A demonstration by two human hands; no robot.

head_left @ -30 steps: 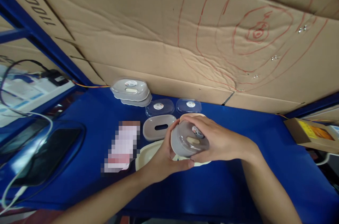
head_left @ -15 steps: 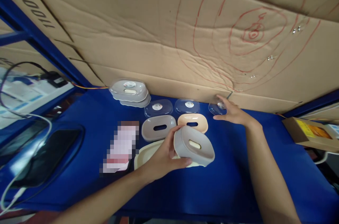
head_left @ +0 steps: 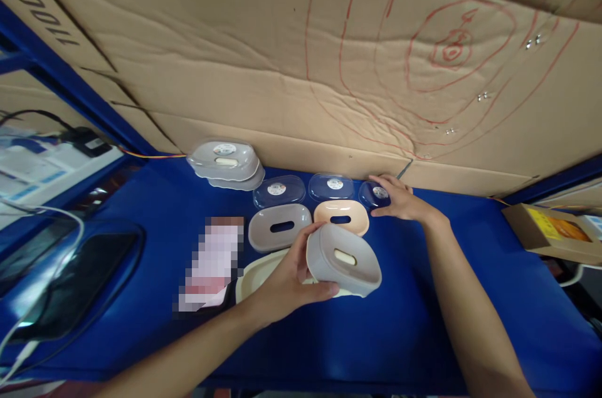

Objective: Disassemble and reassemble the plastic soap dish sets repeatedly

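Note:
My left hand (head_left: 294,272) is closed around a grey oval soap box (head_left: 342,263), tilted above the table. A pale insert shows through the slot in its top. Behind it, my right hand (head_left: 397,197) has thumb and fingers at opposite edges of a clear oval lid (head_left: 371,193) with a round sticker, which lies on the table. Part of that lid is hidden by the hand. Two more clear lids, one at the left (head_left: 278,191) and one in the middle (head_left: 332,187), lie alongside. Nearer are a slotted grey tray (head_left: 261,236) and a slotted peach tray (head_left: 360,217).
A cream oval dish (head_left: 249,276) is partly hidden under my left forearm. A lidded grey soap box (head_left: 226,166) stands at the back left. Further left are a phone with a blurred screen (head_left: 214,260) and a dark tablet (head_left: 89,282). A cardboard box (head_left: 540,238) sits at the right.
My right hand has moved left, and the clear lid at it has slid left towards the other lids. My left hand keeps hold of the grey soap box, nearly unmoved.

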